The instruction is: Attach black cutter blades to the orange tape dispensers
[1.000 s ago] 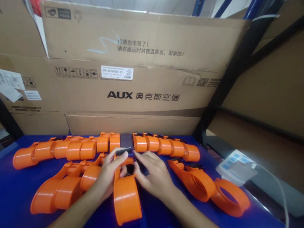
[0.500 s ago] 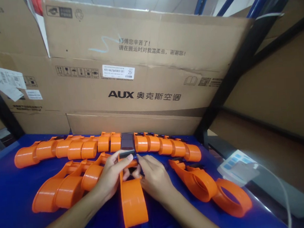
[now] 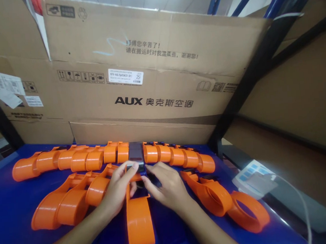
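An orange plastic tape dispenser (image 3: 140,223) lies in front of me, its round end toward me. My left hand (image 3: 118,189) is closed around its far end, thumb on top beside a dark end piece (image 3: 138,167). On the other side, my right hand (image 3: 168,183) has its thumb and index finger apart near that same end; whether a fingertip touches it, I cannot tell. More orange dispensers (image 3: 73,206) lie left of my left hand, and others (image 3: 215,196) lie right of my right hand. A stack of dark flat pieces (image 3: 135,151) stands just beyond my hands.
A row of orange dispensers (image 3: 49,161) runs along the back of the blue table surface (image 3: 6,209). Behind it stands a large cardboard sheet (image 3: 93,101). At the right edge are a white power strip with a cable (image 3: 253,178) and a dark rack post (image 3: 241,78).
My right thumb and fingers have spread apart and drawn off the dispenser's far end. The dispenser has shifted slightly left and toward me in my left hand.
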A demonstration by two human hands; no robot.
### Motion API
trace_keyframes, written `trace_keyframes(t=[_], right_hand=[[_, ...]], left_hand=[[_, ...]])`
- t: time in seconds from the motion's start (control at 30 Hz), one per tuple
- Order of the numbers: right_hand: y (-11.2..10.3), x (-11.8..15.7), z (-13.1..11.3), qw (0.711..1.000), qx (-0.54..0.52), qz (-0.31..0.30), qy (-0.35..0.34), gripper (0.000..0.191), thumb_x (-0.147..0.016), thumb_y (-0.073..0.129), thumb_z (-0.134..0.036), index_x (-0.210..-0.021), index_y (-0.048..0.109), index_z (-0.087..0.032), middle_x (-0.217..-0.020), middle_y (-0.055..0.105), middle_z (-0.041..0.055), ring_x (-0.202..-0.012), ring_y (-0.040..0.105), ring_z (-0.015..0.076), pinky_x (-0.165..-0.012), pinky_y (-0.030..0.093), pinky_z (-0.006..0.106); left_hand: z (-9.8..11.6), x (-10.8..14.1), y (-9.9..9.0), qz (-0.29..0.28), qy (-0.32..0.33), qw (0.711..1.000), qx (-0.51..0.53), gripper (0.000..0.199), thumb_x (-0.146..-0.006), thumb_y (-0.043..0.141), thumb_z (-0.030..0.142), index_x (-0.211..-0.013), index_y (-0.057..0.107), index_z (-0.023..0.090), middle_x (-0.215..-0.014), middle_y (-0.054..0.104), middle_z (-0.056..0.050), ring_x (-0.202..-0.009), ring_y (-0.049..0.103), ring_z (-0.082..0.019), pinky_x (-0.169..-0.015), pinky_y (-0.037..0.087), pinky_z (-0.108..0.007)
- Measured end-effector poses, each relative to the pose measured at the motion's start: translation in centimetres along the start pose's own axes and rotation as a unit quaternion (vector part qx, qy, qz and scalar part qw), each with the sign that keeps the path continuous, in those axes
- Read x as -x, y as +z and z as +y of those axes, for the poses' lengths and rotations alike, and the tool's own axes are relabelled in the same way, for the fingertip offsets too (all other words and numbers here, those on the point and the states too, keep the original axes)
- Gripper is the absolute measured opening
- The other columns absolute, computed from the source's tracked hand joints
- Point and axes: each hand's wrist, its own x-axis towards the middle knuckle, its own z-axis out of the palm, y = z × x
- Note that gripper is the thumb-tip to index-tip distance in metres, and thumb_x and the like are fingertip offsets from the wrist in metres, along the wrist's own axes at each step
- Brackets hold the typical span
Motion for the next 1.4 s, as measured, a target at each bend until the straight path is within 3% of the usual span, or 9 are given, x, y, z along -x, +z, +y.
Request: trace_keyframes(t=[0.33, 0.57, 0.77, 0.9, 1.03, 1.13, 1.27, 1.4], right_hand=[[0.0, 0.2, -0.5, 1.000, 0.002, -0.008, -0.018, 0.016, -0.094, 0.056, -0.020, -0.105, 0.066, -0.016, -0.074, 0.066, 0.0045, -0.064, 0.060, 0.0171, -0.060, 0.052, 0.028], [-0.4, 0.2, -0.8, 0.999, -0.003, -0.017, -0.036, 0.016, -0.096, 0.054, -0.019, -0.107, 0.065, -0.017, -0.070, 0.064, 0.0029, -0.061, 0.058, 0.0166, -0.057, 0.051, 0.028], [-0.4, 0.1, -0.7, 0.998, -0.051, -0.035, -0.007, 0.013, -0.096, 0.054, -0.022, -0.092, 0.065, -0.019, -0.068, 0.062, 0.0024, -0.059, 0.057, 0.0161, -0.056, 0.049, 0.027], [-0.9, -0.1, -1.0, 0.994, -0.095, -0.007, 0.061, 0.027, -0.100, 0.047, -0.023, -0.079, 0.064, -0.019, -0.067, 0.065, 0.0026, -0.059, 0.060, 0.0155, -0.058, 0.048, 0.026], [-1.8, -0.4, -0.8, 0.973, -0.129, 0.067, 0.178, 0.033, -0.103, 0.045, -0.027, -0.081, 0.068, -0.019, -0.072, 0.072, 0.0028, -0.061, 0.066, 0.0160, -0.059, 0.049, 0.025], [-2.2, -0.7, 0.1, 0.963, -0.112, 0.086, 0.229, 0.034, -0.102, 0.047, -0.033, -0.082, 0.069, -0.018, -0.072, 0.073, 0.0036, -0.064, 0.067, 0.0182, -0.060, 0.049, 0.027], [-2.5, -1.1, 1.9, 0.964, -0.026, 0.027, 0.265, 0.032, -0.099, 0.049, -0.035, -0.078, 0.067, -0.018, -0.065, 0.066, 0.0019, -0.058, 0.060, 0.0179, -0.054, 0.040, 0.026], [-3.0, -1.0, 3.2, 0.956, 0.067, -0.091, 0.271, 0.018, -0.088, 0.058, -0.023, -0.072, 0.064, -0.019, -0.069, 0.067, 0.0021, -0.064, 0.061, 0.0178, -0.056, 0.036, 0.025]], left_hand=[[0.2, 0.4, -0.3, -0.027, 0.037, 0.997, -0.068, 0.029, -0.089, 0.067, 0.047, -0.098, 0.067, 0.019, -0.064, 0.052, 0.005, -0.037, 0.037, -0.003, -0.036, 0.026, -0.019], [0.5, 0.6, -0.2, -0.029, 0.027, 0.997, -0.069, 0.032, -0.087, 0.068, 0.049, -0.099, 0.069, 0.018, -0.061, 0.054, 0.004, -0.035, 0.038, -0.005, -0.035, 0.026, -0.020], [0.0, 0.3, -0.2, -0.025, 0.017, 0.999, -0.040, 0.034, -0.085, 0.069, 0.049, -0.099, 0.069, 0.018, -0.062, 0.059, 0.003, -0.033, 0.040, -0.005, -0.034, 0.026, -0.020], [0.2, -0.1, -0.6, -0.040, -0.011, 0.999, 0.007, 0.041, -0.083, 0.068, 0.054, -0.100, 0.067, 0.016, -0.060, 0.065, 0.000, -0.030, 0.039, -0.006, -0.035, 0.024, -0.021], [1.1, -0.2, -0.7, -0.038, -0.009, 0.998, 0.040, 0.043, -0.085, 0.066, 0.053, -0.104, 0.063, 0.015, -0.071, 0.075, -0.009, -0.031, 0.039, -0.005, -0.037, 0.023, -0.021], [1.4, 0.1, -0.4, -0.013, -0.002, 0.999, 0.046, 0.038, -0.087, 0.067, 0.050, -0.103, 0.063, 0.015, -0.074, 0.077, -0.011, -0.032, 0.038, -0.004, -0.039, 0.022, -0.020], [1.1, 0.2, -0.1, 0.016, -0.020, 0.998, 0.049, 0.039, -0.081, 0.072, 0.050, -0.099, 0.064, 0.016, -0.074, 0.076, -0.010, -0.034, 0.040, -0.005, -0.038, 0.021, -0.020], [0.5, 0.0, -0.3, 0.018, -0.026, 0.999, 0.041, 0.041, -0.077, 0.076, 0.049, -0.097, 0.064, 0.016, -0.075, 0.076, -0.009, -0.034, 0.042, -0.005, -0.036, 0.023, -0.020]])
